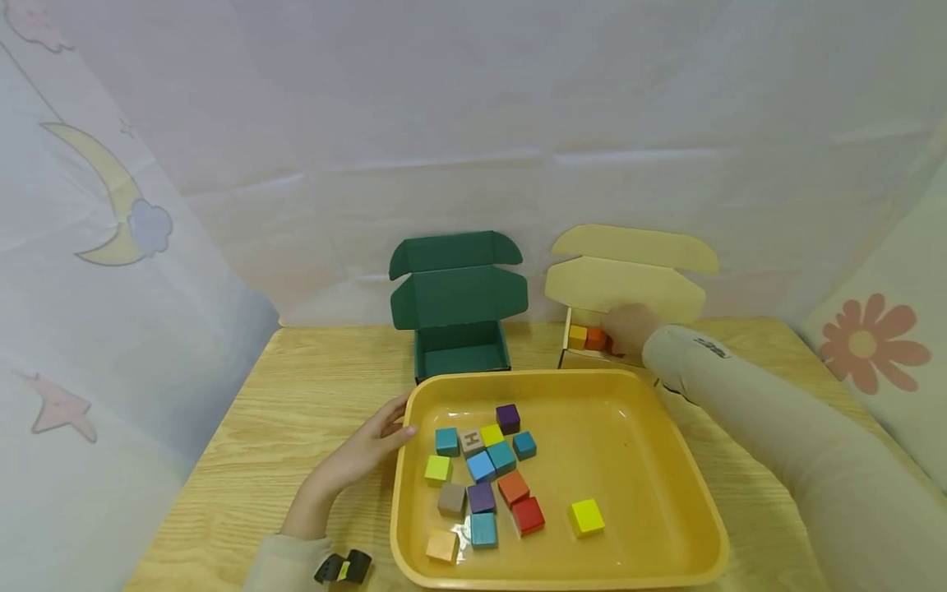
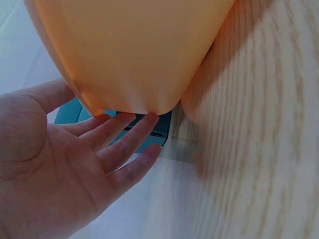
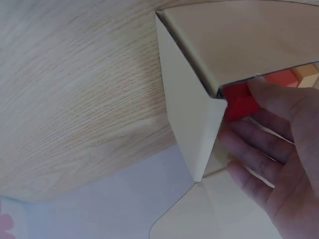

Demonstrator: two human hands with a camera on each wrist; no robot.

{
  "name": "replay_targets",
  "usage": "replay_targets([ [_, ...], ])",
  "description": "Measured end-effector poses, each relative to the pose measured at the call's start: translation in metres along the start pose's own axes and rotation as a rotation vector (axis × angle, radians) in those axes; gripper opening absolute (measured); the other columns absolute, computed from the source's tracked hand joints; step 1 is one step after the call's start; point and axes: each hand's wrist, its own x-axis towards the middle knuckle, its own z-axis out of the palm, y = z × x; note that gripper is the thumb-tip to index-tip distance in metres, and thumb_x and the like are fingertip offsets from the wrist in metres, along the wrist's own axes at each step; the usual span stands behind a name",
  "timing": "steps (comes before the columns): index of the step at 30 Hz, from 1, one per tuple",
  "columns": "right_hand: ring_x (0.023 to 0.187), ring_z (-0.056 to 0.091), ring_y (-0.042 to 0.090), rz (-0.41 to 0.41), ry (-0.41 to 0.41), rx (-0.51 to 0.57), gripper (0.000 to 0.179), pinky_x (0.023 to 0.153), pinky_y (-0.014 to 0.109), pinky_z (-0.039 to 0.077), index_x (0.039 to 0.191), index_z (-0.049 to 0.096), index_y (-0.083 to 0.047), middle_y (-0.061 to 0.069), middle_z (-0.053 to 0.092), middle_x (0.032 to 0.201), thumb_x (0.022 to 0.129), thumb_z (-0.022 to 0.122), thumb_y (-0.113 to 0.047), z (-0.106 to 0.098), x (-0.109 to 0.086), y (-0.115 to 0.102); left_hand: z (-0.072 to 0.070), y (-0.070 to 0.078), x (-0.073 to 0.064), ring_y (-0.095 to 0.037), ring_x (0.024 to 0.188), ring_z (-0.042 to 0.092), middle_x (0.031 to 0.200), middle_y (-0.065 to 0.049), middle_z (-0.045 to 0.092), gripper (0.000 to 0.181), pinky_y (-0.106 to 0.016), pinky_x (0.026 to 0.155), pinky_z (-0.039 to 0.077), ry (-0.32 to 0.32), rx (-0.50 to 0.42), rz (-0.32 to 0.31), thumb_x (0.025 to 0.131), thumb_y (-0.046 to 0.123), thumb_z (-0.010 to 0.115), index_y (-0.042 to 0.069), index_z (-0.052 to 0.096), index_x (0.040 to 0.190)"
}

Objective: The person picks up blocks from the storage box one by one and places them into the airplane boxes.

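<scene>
At the left rim of the yellow tray (image 1: 629, 460), my left hand (image 1: 372, 444) holds on with the thumb over the edge. In the left wrist view its fingers (image 2: 133, 140) spread against the tray's outer wall. My right hand (image 1: 633, 327) reaches into the open cream box (image 1: 625, 284) at the back right. Thumb and fingers pinch a red block (image 3: 241, 101) just inside the box's corner, as the right wrist view shows. Beside it in the box sit an orange-red block (image 1: 595, 338) and a yellow-orange block (image 1: 578, 336).
An open green box (image 1: 460, 360) stands behind the tray, left of the cream box. Several coloured cubes lie in the tray, mostly on its left; a yellow cube (image 1: 587, 518) sits apart toward the right. The wooden table (image 1: 325, 353) ends at a fabric backdrop.
</scene>
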Motion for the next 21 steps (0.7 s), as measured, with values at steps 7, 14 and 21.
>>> replay_targets([
  [7,0.066,0.058,0.021,0.013,-0.008,-0.03,0.023,0.066,0.042,0.053,0.075,0.058,-0.009,0.004,0.06,0.072,0.08,0.08,-0.012,0.003,0.0,0.006,0.001,-0.001,0.0,-0.047,0.138,0.035,0.157,-0.025,0.025,0.064,-0.057,0.109,0.035,-0.001,0.005,0.0,0.106,0.025,0.049,0.003,0.017,0.157],
  [14,0.065,0.056,0.02,-0.002,-0.017,-0.005,0.021,0.064,0.041,0.053,0.073,0.058,-0.009,0.002,0.059,0.07,0.081,0.078,-0.01,-0.01,-0.005,0.0,0.001,0.0,0.0,-0.046,0.136,0.037,0.157,-0.024,0.026,0.063,-0.056,0.108,0.036,0.002,-0.002,-0.002,0.106,0.025,0.05,0.003,0.019,0.157],
  [21,0.068,0.057,0.021,0.018,-0.024,0.052,0.015,0.066,0.043,0.053,0.076,0.06,-0.008,0.003,0.061,0.075,0.082,0.073,-0.007,-0.018,-0.009,0.001,0.0,0.0,0.0,-0.047,0.138,0.035,0.157,-0.025,0.025,0.064,-0.057,0.109,0.035,-0.003,0.0,0.005,0.106,0.026,0.049,0.003,0.018,0.156],
])
